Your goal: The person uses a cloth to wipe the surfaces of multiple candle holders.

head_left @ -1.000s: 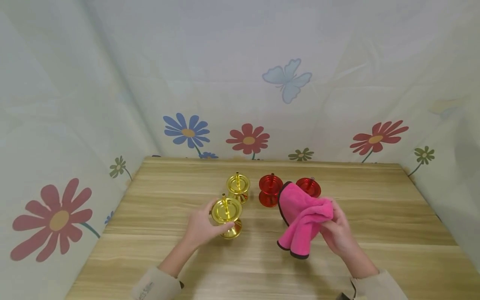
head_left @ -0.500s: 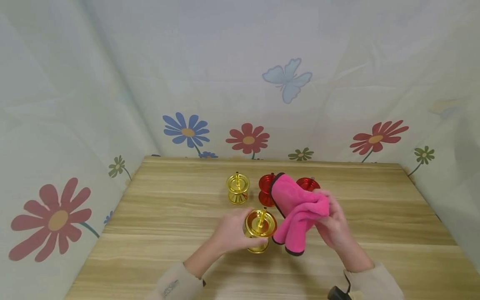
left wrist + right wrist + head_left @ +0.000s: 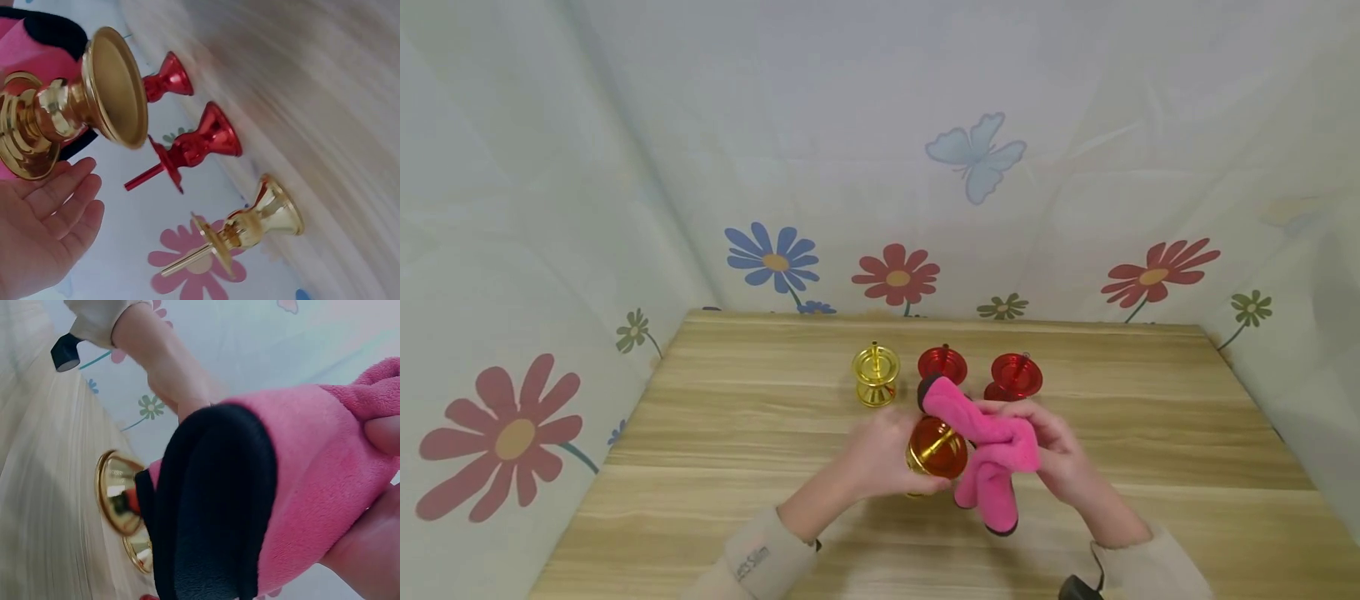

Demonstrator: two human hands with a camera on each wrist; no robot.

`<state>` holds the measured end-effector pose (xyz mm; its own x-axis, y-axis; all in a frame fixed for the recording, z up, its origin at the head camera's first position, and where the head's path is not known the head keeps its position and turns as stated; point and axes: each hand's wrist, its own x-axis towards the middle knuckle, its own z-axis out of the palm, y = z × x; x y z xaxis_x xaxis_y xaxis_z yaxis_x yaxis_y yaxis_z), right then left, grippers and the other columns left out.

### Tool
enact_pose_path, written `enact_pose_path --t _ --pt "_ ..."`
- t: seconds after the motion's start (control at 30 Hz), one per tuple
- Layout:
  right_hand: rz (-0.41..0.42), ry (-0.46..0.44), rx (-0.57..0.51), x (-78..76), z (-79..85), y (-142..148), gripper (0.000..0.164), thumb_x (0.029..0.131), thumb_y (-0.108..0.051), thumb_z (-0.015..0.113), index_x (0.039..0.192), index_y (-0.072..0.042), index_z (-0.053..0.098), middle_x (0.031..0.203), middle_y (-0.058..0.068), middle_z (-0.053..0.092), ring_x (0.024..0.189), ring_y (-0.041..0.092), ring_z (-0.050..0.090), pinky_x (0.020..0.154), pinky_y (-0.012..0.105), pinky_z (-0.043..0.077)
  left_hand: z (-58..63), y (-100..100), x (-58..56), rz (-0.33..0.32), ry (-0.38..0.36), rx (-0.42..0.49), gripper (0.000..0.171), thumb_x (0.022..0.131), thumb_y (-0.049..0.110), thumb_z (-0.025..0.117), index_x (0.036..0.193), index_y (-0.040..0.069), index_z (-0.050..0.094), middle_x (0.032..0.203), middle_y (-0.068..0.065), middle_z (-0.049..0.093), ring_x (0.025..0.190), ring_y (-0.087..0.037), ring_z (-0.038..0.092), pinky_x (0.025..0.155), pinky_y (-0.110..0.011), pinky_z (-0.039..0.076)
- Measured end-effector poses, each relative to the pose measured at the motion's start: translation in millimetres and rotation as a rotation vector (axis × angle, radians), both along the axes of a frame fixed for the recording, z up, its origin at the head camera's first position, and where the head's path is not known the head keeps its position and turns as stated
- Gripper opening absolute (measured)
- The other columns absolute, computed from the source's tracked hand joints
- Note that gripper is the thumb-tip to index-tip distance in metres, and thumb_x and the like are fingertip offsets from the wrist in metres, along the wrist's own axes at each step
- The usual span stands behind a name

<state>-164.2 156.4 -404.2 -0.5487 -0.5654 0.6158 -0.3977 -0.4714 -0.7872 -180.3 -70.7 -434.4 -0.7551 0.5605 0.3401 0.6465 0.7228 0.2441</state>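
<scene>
My left hand [image 3: 883,458] grips a gold candlestick [image 3: 936,450] with a centre spike, raised off the table. Its dish tilts toward the right in the head view. From the left wrist view, the flared base of this candlestick [image 3: 112,87] shows, with several fingers [image 3: 78,194] beside it. A pink cloth [image 3: 992,442] with black edging hangs bunched in my right hand [image 3: 1063,467], pinched at its right side. The cloth is against or just beside the dish; whether they touch is unclear. In the right wrist view, the cloth [image 3: 312,437] hides most of the candlestick.
Behind the hands, a second gold candlestick [image 3: 876,375] stands upright on the wooden table [image 3: 737,400]. To its right are two red candlesticks, a nearer-middle red candlestick [image 3: 942,363] and a right red candlestick [image 3: 1017,375]. A flower-printed curtain [image 3: 820,150] surrounds the table.
My left hand has carried the gold candlestick rightward to the cloth and tilted it. The right hand and cloth have shifted slightly left, and the cloth has folded more.
</scene>
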Motion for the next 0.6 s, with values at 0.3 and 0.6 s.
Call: enact_pose_path --t 0.3,0.6 --pt "-0.086 0.095 0.089 9.4 1.3 10 0.045 0.086 0.016 0.031 0.122 -0.006 0.046 0.135 0.006 0.043 0.118 0.016 0.046 0.091 0.023 0.043 10.5 -4 3.1 0.022 0.139 -0.035 0.077 0.056 0.068 0.063 0.108 0.013 0.054 0.101 0.003 0.063 0.097 -0.012 0.057 0.080 -0.026 0.050" --pt "-0.140 0.094 0.073 11.7 0.5 12 0.040 0.086 0.016 0.032 0.117 -0.004 0.048 0.132 0.006 0.046 0.120 0.016 0.045 0.089 0.022 0.045 13.2 -5 5.0 -0.015 0.229 -0.032 0.078 0.055 0.069 0.064 0.105 0.011 0.056 0.100 0.003 0.064 0.098 -0.013 0.058 0.084 -0.026 0.049"
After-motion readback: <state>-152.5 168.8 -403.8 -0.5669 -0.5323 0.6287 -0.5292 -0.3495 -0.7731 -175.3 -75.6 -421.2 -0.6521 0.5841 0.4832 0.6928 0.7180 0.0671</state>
